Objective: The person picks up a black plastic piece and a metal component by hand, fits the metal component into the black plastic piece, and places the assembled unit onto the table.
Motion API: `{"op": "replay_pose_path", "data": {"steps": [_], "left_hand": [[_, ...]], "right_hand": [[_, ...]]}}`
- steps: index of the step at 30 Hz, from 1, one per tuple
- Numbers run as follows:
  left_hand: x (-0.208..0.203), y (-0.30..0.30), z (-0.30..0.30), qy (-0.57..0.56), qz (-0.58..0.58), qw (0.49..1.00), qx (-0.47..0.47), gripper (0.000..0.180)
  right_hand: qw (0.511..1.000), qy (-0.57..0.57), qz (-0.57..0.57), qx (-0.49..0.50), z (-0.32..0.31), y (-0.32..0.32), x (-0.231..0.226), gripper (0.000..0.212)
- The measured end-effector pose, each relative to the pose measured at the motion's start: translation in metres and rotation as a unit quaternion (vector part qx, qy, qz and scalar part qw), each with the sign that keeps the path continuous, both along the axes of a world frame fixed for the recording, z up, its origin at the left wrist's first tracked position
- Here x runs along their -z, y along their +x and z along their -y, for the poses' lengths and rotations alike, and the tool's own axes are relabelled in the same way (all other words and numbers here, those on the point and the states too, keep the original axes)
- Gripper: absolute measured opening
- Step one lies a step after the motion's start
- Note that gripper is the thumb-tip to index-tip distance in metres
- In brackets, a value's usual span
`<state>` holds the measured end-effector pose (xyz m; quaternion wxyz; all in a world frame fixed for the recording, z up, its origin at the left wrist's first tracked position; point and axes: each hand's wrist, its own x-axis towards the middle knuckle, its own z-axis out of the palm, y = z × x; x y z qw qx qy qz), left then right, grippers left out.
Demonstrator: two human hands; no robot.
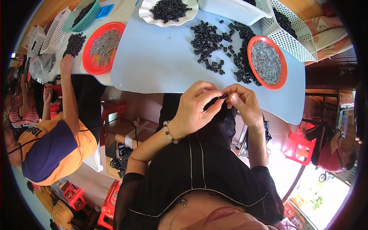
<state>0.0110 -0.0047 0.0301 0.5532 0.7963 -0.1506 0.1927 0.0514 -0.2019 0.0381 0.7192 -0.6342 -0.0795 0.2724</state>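
Note:
Above my lap, at the near edge of the pale blue table (149,57), my two hands meet at the fingertips. My left hand (193,111), with a beaded bracelet at its wrist, pinches a small black plastic part (224,96). Closed on the same part from the other side is my right hand (245,103). The fingers cover most of it, so its exact kind does not show. Just beyond my hands lie many loose black plastic pieces (207,40). An orange-red plate (285,73) of small clear pieces sits near the right edge.
At the back stand a white scalloped plate (145,14) of black pieces, a white bin (237,13) and a white perforated basket (304,49). To my left, a co-worker (57,149) reaches toward black pieces beside a red plate (86,57). Red stools (301,149) stand around.

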Motion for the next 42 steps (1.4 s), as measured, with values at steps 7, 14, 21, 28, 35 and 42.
{"op": "replay_pose_path", "data": {"steps": [7,14,21,28,35,42], "left_hand": [[0.002,0.007,0.006,-0.061,-0.029,0.997,-0.024,0.021],[0.021,0.004,-0.005,-0.087,-0.108,0.99,-0.026,0.01],[0.023,0.005,-0.001,-0.114,-0.155,0.981,-0.018,0.007],[0.025,0.007,-0.006,-0.097,-0.148,0.984,-0.014,0.006],[0.028,0.007,-0.005,-0.113,-0.154,0.981,-0.015,0.006],[0.029,0.009,-0.008,-0.153,-0.183,0.971,-0.004,0.007]], "right_hand": [[0.98,-0.149,0.129,0.024,-0.003,0.027,-0.016,0.012],[0.824,-0.36,0.371,0.233,0.034,0.14,-0.07,0.022],[0.633,-0.464,0.551,0.283,0.075,0.205,-0.076,0.019],[0.742,-0.449,0.497,0.035,-0.005,0.147,-0.013,0.015],[0.722,-0.494,0.485,-0.001,-0.011,0.146,0.007,0.011],[0.813,-0.395,0.426,0.019,-0.016,0.139,0.001,0.012]]}}
